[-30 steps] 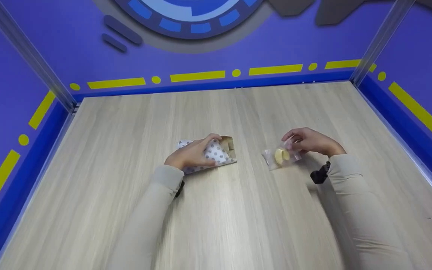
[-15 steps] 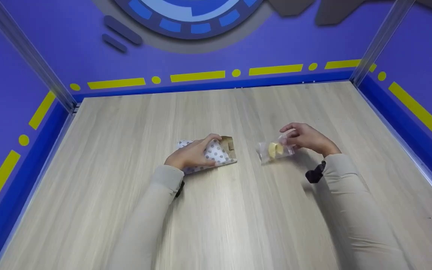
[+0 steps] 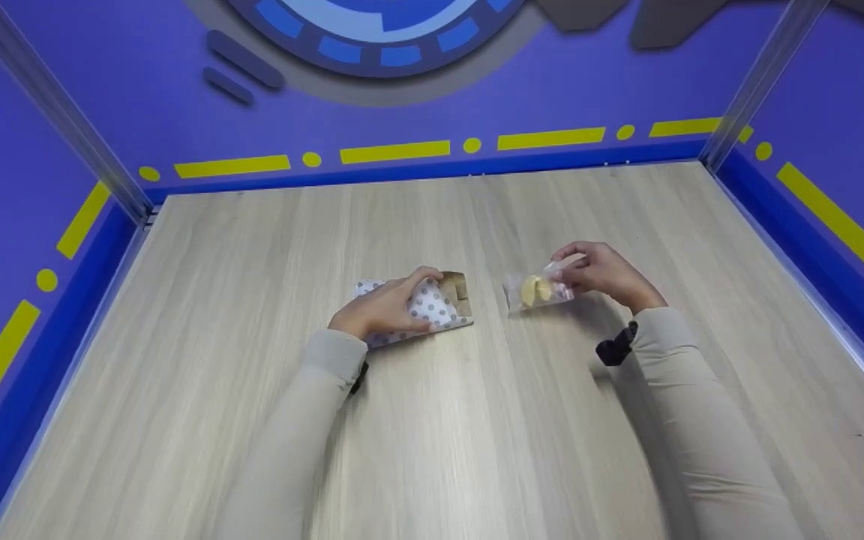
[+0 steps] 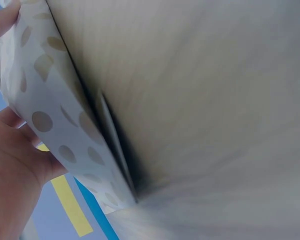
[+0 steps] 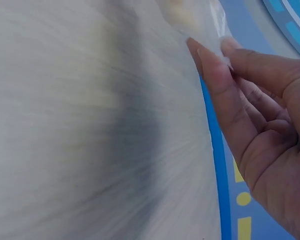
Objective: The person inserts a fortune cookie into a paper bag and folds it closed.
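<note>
Nearest you, at the bottom of the head view, your 2 pale sleeves [image 3: 709,435] reach in from the lower left and lower right over the wood-grain tabletop [image 3: 432,450], each with a black wrist mount [image 3: 616,346] by its cuff. Just left of centre, your left hand [image 3: 381,310] grips a dotted paper bag [image 3: 430,304], fingers at the upper edge and thumb at the lower; the bag lies tilted slightly, its brown inner side showing at the right end. In the left wrist view the bag slants down from the upper left, your palm beside it. Right of centre in the head view, your right hand [image 3: 603,274] pinches the right end of a clear packet [image 3: 514,292] between fingertips and thumb, a grip also seen at the upper right of the right wrist view. The packet holds what look like 2 pale yellow pieces [image 3: 535,290] and sits near the bag, apart from it; you cannot tell whether its lower edge touches the tabletop. Beyond, across the top of the frame, stands a blue-purple wall [image 3: 139,90] with yellow dashes [image 3: 394,151] along its base and a round emblem [image 3: 387,69] at top centre.
</note>
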A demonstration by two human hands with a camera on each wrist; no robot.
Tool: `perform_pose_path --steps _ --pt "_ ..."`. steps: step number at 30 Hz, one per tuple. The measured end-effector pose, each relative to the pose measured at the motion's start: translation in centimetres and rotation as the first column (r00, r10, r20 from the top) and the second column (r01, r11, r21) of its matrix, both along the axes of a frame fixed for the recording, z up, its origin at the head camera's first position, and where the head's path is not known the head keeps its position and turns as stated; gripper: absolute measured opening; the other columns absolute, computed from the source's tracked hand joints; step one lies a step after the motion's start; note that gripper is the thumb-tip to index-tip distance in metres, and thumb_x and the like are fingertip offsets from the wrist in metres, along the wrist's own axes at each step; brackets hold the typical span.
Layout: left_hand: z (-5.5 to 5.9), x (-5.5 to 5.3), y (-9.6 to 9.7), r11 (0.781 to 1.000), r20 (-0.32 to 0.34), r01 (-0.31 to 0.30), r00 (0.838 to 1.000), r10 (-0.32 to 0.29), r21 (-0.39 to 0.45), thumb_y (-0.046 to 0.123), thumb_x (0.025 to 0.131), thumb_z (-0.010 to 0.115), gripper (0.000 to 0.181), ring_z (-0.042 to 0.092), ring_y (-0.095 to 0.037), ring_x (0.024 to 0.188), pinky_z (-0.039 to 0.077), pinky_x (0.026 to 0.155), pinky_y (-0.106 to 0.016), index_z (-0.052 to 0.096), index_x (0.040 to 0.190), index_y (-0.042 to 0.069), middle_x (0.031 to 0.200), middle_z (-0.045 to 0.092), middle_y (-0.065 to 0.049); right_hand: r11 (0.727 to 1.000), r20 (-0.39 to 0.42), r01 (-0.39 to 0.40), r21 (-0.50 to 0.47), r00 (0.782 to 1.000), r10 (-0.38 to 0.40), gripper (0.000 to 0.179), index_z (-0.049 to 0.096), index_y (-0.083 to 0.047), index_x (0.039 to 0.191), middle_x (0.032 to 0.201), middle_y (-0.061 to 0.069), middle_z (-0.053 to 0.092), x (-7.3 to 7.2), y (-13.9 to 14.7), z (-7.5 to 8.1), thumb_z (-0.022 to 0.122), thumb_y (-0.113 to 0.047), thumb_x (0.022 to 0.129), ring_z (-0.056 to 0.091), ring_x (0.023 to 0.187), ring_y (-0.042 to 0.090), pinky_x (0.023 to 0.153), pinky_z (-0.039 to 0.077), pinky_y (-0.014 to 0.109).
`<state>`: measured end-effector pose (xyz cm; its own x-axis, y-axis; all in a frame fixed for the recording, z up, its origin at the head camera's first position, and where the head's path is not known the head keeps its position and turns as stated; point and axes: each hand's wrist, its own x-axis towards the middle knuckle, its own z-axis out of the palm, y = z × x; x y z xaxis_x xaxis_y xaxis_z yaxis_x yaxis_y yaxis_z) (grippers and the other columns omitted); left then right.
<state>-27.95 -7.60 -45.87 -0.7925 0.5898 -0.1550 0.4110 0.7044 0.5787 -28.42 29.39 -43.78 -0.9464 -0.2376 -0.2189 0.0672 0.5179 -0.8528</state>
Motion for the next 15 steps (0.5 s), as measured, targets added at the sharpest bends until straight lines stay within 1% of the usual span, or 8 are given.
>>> perform_pose_path --steps 3,6,10,11,12,15 --pt "0.0 0.0 0.0 1.000 -0.005 0.002 1.000 -0.002 -0.004 0.037 0.079 0.076 0.079 0.052 -0.019 0.081 0.043 0.070 -0.032 0.030 0.143 0.035 0.118 0.058 -0.004 0.999 0.011 0.028 -0.030 1.000 -0.027 0.033 0.054 0.001 0.121 0.093 0.006 0.069 -0.1 -0.5 -0.2 0.062 -0.009 0.091 0.063 0.071 0.007 0.065 0.055 0.024" --pt "0.0 0.0 -0.1 1.000 -0.006 0.001 1.000 -0.001 -0.008 0.037 0.079 0.076 0.079 0.052 -0.019 0.082 0.043 0.071 -0.032 0.030 0.143 0.036 0.119 0.058 -0.004 0.997 0.018 0.037 -0.067 0.999 -0.036 0.033 0.053 0.003 0.121 0.089 0.004 0.068 -0.3 -1.1 -0.4 0.061 -0.007 0.091 0.062 0.068 0.006 0.064 0.055 0.023" --pt "0.0 0.0 -0.1 1.000 -0.008 -0.004 1.000 0.004 -0.017 0.038 0.079 0.075 0.078 0.052 -0.020 0.085 0.044 0.075 -0.034 0.030 0.143 0.038 0.127 0.056 -0.003 0.993 0.023 0.043 -0.108 0.999 -0.040 0.033 0.052 0.005 0.122 0.087 0.003 0.067 -0.4 -2.0 -0.5 0.061 -0.006 0.091 0.062 0.068 0.006 0.063 0.054 0.022" --pt "0.0 0.0 -0.1 1.000 -0.010 -0.005 1.000 0.004 -0.019 0.038 0.079 0.075 0.078 0.052 -0.021 0.087 0.044 0.077 -0.035 0.030 0.143 0.038 0.129 0.055 -0.003 0.992 0.027 0.042 -0.116 0.999 -0.039 0.033 0.052 0.005 0.122 0.087 0.003 0.067 -0.2 -2.3 -0.1 0.060 -0.004 0.091 0.062 0.068 0.007 0.063 0.054 0.023" --pt "-0.1 0.0 -0.1 1.000 -0.011 -0.005 1.000 0.004 -0.020 0.038 0.079 0.074 0.078 0.052 -0.021 0.088 0.044 0.078 -0.036 0.030 0.143 0.038 0.130 0.054 -0.003 0.992 0.025 0.043 -0.119 0.999 -0.040 0.033 0.052 0.005 0.122 0.086 0.003 0.067 -0.2 -2.6 -0.1 0.060 -0.004 0.091 0.062 0.068 0.007 0.063 0.054 0.023" --pt "-0.1 -0.1 -0.1 1.000 -0.015 0.001 1.000 -0.002 -0.017 0.038 0.079 0.074 0.078 0.052 -0.021 0.088 0.045 0.079 -0.037 0.029 0.143 0.038 0.127 0.055 -0.004 0.991 0.020 0.048 -0.125 0.999 -0.046 0.033 0.053 0.005 0.121 0.085 0.002 0.067 -0.2 -3.3 -0.1 0.060 -0.003 0.090 0.062 0.068 0.006 0.062 0.053 0.022"
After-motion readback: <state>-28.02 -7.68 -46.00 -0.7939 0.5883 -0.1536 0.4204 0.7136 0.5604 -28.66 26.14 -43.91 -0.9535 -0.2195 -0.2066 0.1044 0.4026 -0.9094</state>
